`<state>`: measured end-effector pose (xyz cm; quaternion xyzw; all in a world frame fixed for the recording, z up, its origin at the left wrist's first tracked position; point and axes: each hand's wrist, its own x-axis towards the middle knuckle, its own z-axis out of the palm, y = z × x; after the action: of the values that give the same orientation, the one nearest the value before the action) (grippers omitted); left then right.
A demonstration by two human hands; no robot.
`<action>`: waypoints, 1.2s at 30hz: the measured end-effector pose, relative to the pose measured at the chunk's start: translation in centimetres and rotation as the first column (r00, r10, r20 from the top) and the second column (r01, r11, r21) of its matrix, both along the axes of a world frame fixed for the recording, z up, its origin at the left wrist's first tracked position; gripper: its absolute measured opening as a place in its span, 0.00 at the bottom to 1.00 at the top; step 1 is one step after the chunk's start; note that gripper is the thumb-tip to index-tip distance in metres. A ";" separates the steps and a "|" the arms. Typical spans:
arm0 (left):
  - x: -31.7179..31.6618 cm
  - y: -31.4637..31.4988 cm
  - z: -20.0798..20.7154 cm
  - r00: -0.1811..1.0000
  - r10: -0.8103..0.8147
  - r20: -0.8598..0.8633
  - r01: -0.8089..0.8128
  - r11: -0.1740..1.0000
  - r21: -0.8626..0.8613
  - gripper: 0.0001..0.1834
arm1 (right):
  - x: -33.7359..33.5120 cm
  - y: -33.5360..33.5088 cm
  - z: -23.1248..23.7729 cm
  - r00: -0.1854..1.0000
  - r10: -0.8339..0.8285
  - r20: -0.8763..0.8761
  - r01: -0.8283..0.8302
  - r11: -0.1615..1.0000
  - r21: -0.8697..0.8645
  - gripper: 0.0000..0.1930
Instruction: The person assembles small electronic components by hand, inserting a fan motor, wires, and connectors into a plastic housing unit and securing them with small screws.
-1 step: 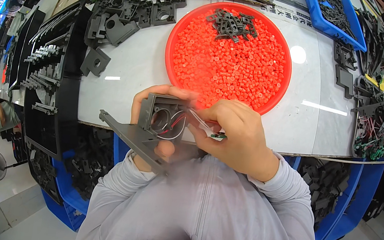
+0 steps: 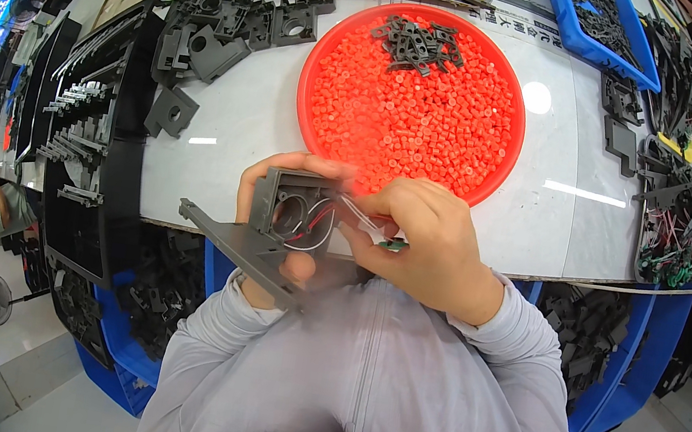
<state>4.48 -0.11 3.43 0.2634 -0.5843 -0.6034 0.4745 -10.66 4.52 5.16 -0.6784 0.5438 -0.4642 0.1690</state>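
My left hand (image 2: 282, 163) is closed around a dark grey plastic housing (image 2: 257, 243) with a round opening and a long flat arm pointing left. Its thumb presses on the near side. Red and white wires (image 2: 331, 221) loop out of the opening toward my right hand (image 2: 427, 242). Thumb and fingers of that hand pinch the wires just right of the housing. A small green piece (image 2: 393, 245) shows under the right fingertips; most of it is hidden. A haze blurs the area between the hands.
Beyond my hands stands a red round tray (image 2: 303, 93) of small red caps, with dark clips (image 2: 416, 45) on top. Dark plastic parts (image 2: 212, 35) lie far left, near a black rack (image 2: 120, 138). A blue bin (image 2: 644, 77) and wired parts (image 2: 676, 221) are at right.
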 end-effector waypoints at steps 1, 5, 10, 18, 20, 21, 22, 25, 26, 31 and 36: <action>0.0 0.0 -0.1 1.000 0.006 -0.008 -0.006 1.000 -0.004 0.50 | 0.0 -0.1 -0.1 1.000 -0.002 0.000 0.002 1.000 0.001 0.11; -0.2 0.2 0.4 1.000 0.013 -0.016 -0.012 0.998 0.065 0.50 | -0.2 -0.2 -0.3 0.986 0.019 0.163 -0.035 0.995 0.090 0.10; 0.0 0.2 0.2 0.999 -0.019 -0.026 0.020 1.000 0.021 0.50 | -0.6 0.0 0.0 0.989 0.042 0.139 -0.058 0.992 0.115 0.10; 0.0 0.1 -0.1 1.000 -0.009 -0.013 0.009 1.000 -0.006 0.50 | -0.1 -0.2 -0.2 0.999 0.000 -0.053 -0.003 0.998 -0.056 0.11; 0.1 0.1 -0.1 1.000 -0.002 -0.013 0.001 1.000 -0.015 0.50 | -0.2 -0.3 -0.6 0.999 0.018 0.040 -0.017 0.999 -0.028 0.11; 0.2 0.1 0.0 0.999 -0.037 -0.025 0.037 0.999 -0.007 0.50 | -0.2 -0.4 -0.7 0.991 0.034 0.133 -0.034 0.999 -0.001 0.11; 0.3 0.0 -0.1 0.997 -0.070 -0.037 0.070 0.998 0.001 0.50 | -0.2 -0.4 -0.7 0.990 0.035 0.133 -0.035 0.999 0.000 0.11; 0.1 0.3 0.1 0.998 -0.050 -0.030 0.051 0.998 0.035 0.50 | -0.2 -0.4 -0.7 0.996 0.035 0.083 -0.036 0.999 0.012 0.11; 0.1 0.3 0.1 0.998 -0.050 -0.029 0.051 0.998 0.035 0.50 | -0.1 -0.4 -0.6 0.996 0.024 0.085 -0.024 1.000 0.004 0.11; 0.1 0.0 -0.3 0.997 -0.070 -0.027 0.072 0.994 0.086 0.49 | -0.5 -0.6 -1.2 0.991 0.067 0.115 -0.071 0.997 0.035 0.11; 0.3 -0.2 -0.5 0.995 -0.063 -0.075 0.074 0.985 0.153 0.48 | -0.3 -0.6 -1.1 0.984 0.063 0.168 -0.075 0.995 0.068 0.11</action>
<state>4.75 -0.27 2.93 0.2583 -0.5271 -0.6719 0.4516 -11.00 3.92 4.03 -0.6493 0.5208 -0.4923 0.2546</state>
